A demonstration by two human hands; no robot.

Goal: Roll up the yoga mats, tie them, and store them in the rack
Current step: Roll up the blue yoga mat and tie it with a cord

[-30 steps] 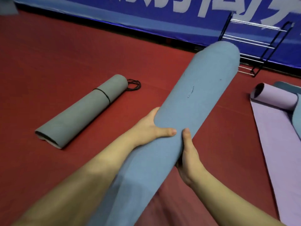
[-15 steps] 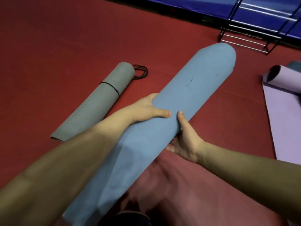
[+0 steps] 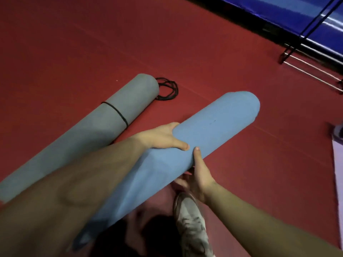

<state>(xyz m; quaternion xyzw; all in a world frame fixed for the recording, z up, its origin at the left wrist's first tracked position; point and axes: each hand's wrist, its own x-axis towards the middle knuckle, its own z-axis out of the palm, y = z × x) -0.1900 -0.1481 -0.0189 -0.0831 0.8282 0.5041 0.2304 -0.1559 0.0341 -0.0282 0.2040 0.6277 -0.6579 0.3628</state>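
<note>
A rolled blue yoga mat [image 3: 213, 130] slants from the lower left up to the right, held above the red floor. My left hand [image 3: 161, 138] grips its left side with the thumb lying across the top. My right hand [image 3: 198, 175] grips it from below on the right, thumb pointing up against the roll. A rolled grey mat [image 3: 78, 134] lies on the floor to the left, with a black band around it. A bundle of black cord [image 3: 168, 89] lies at its far end. The metal rack [image 3: 304, 58] stands at the top right.
A purple mat [image 3: 338, 164] shows at the right edge. My grey shoe [image 3: 191, 223] stands on the floor below the blue roll. A blue wall pad [image 3: 278, 13] runs behind the rack. Red floor [image 3: 92, 43] stretches to the left and back.
The view has tilted further down and left, so the rack and purple mat slid toward the right edge. The blue roll has lowered toward the floor, still in both hands. My shoe has come into view.
</note>
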